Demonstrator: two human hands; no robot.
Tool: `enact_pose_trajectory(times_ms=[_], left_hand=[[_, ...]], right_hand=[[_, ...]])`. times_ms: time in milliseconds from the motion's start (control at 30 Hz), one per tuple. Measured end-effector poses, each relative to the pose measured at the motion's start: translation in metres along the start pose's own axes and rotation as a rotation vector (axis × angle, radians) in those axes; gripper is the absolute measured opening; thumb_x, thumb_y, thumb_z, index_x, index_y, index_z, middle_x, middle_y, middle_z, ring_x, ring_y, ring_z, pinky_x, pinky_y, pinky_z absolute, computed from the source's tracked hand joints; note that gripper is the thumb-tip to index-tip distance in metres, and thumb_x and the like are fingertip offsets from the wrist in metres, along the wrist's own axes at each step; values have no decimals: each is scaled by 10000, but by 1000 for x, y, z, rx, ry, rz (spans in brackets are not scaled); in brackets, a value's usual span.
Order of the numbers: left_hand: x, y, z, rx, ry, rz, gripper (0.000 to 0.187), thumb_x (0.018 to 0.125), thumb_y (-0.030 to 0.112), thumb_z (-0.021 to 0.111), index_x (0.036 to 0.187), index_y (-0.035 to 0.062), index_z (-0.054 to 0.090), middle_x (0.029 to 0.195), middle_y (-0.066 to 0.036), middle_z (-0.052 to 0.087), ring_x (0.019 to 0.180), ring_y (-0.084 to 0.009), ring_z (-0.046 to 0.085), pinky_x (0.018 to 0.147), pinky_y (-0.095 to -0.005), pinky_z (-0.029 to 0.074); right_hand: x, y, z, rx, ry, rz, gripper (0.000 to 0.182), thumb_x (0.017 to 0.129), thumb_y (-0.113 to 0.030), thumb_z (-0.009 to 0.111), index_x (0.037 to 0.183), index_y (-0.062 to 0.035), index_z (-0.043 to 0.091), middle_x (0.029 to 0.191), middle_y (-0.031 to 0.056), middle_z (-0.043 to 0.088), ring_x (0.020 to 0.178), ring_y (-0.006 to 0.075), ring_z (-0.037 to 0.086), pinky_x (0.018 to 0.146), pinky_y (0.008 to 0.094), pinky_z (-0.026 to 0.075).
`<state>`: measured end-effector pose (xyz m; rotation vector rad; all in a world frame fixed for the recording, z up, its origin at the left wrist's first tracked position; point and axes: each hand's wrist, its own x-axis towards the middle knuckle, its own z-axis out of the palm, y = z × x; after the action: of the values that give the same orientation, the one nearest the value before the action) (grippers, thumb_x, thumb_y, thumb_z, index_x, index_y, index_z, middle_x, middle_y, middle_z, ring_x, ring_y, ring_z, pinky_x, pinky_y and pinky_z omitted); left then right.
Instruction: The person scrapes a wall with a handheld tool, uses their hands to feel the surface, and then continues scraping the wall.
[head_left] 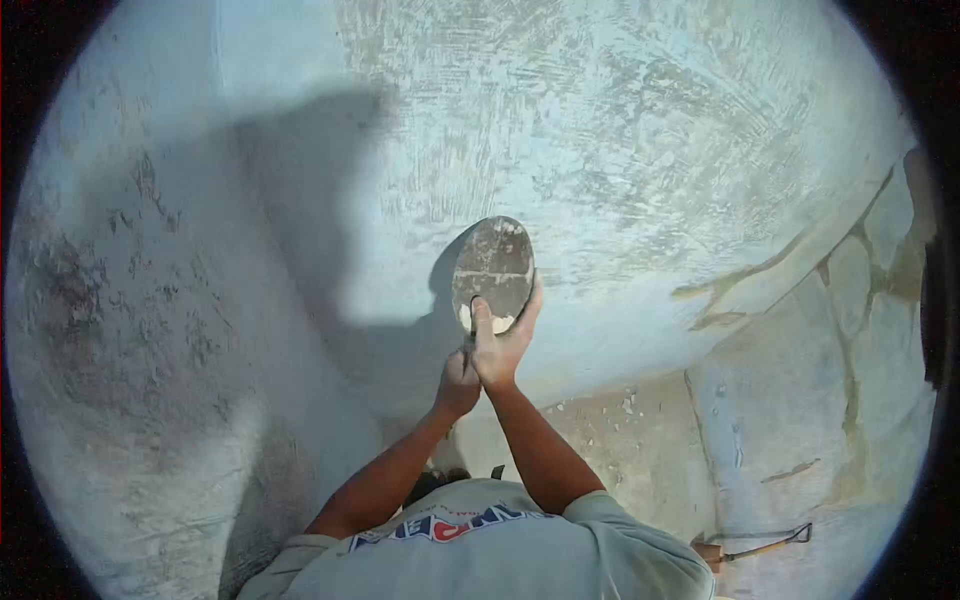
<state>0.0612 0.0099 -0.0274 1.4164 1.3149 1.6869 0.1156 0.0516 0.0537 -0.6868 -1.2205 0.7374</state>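
Observation:
In front of the wall I hold up a flat oval board (492, 262) with a worn, mottled grey face, a pale line across it and a cream smear near its lower edge. My right hand (507, 345) is closed on its lower right side, with the thumb lying over the face. Just below and to the left, my left hand (459, 385) is closed, close against the right wrist. A thin dark strip (467, 358) shows at its top, too small to name. Its fingers are mostly hidden.
A rough whitish wall (560, 130) with grey scuffs rises ahead, and a darker stained wall (150, 330) stands at left. Irregular stone slabs (800, 350) with joints lie to the right. A shovel (765, 547) with a yellowish shaft rests at lower right.

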Motion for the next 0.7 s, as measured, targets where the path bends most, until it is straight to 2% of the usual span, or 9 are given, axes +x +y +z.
enact_pose_trajectory(times_ms=[200, 267, 367, 433, 467, 500, 567, 667, 700], left_hand=[[32, 37, -3, -59, -141, -407, 309, 995, 194, 480, 1077, -80, 597, 965, -277, 657, 940, -380, 644, 834, -452, 469], [10, -9, 0, 163, -66, -29, 318, 993, 221, 479, 1041, -67, 604, 940, -269, 656, 910, -362, 637, 815, -447, 468], [-6, -20, -5, 115, -71, -10, 341, 995, 260, 479, 1039, -54, 604, 910, -242, 659, 862, -327, 623, 787, -429, 470], [-9, 1, -6, -85, -48, -9, 356, 999, 292, 480, 1021, -43, 601, 833, -195, 656, 771, -281, 613, 718, -404, 474], [-3, 11, -7, -64, -45, -51, 352, 999, 298, 486, 1007, -36, 598, 792, -166, 638, 726, -258, 599, 678, -395, 463], [4, 31, -7, -44, -41, -106, 348, 999, 303, 491, 994, -29, 595, 752, -137, 620, 681, -235, 586, 638, -387, 452], [25, 50, -3, -115, -66, -207, 316, 999, 294, 501, 922, -2, 579, 637, -59, 533, 554, -161, 517, 527, -366, 392], [13, 29, -5, -74, -60, -212, 325, 1002, 298, 499, 943, -6, 595, 664, -70, 554, 578, -153, 518, 535, -366, 401], [3, -18, -4, -22, -47, -66, 335, 1006, 301, 496, 956, -12, 604, 679, -71, 562, 583, -145, 513, 531, -355, 400]], right_hand=[[37, -41, 10, -85, 66, -15, 848, 871, -145, 739, 1527, 56, 239, 1360, 213, 510, 1219, 277, 526, 1033, 368, 427], [28, -34, 8, -126, 70, 4, 832, 876, -143, 733, 1522, 60, 250, 1382, 214, 492, 1241, 285, 511, 1048, 374, 415], [-2, 0, -3, -110, 42, 57, 816, 881, -131, 724, 1525, 54, 256, 1413, 217, 466, 1271, 295, 489, 1066, 384, 398], [6, -25, 0, -20, 34, 65, 819, 879, -115, 723, 1528, 49, 250, 1403, 215, 476, 1266, 288, 495, 1066, 380, 400], [11, -37, 2, 24, 34, 83, 821, 878, -107, 723, 1530, 47, 248, 1398, 214, 481, 1263, 285, 498, 1066, 378, 400], [20, -48, 2, -83, 43, -42, 813, 880, -85, 719, 1527, 49, 245, 1387, 214, 494, 1248, 276, 511, 1054, 370, 415], [34, -54, 7, -7, 60, -1, 807, 880, -78, 718, 1524, 50, 248, 1389, 213, 494, 1242, 271, 516, 1049, 365, 422], [24, -35, 4, 14, 46, 67, 815, 879, -71, 715, 1529, 45, 238, 1395, 210, 490, 1243, 273, 518, 1049, 369, 425], [10, -26, 2, 15, 38, 84, 815, 880, -72, 713, 1530, 43, 235, 1397, 208, 490, 1246, 274, 518, 1051, 371, 423]])
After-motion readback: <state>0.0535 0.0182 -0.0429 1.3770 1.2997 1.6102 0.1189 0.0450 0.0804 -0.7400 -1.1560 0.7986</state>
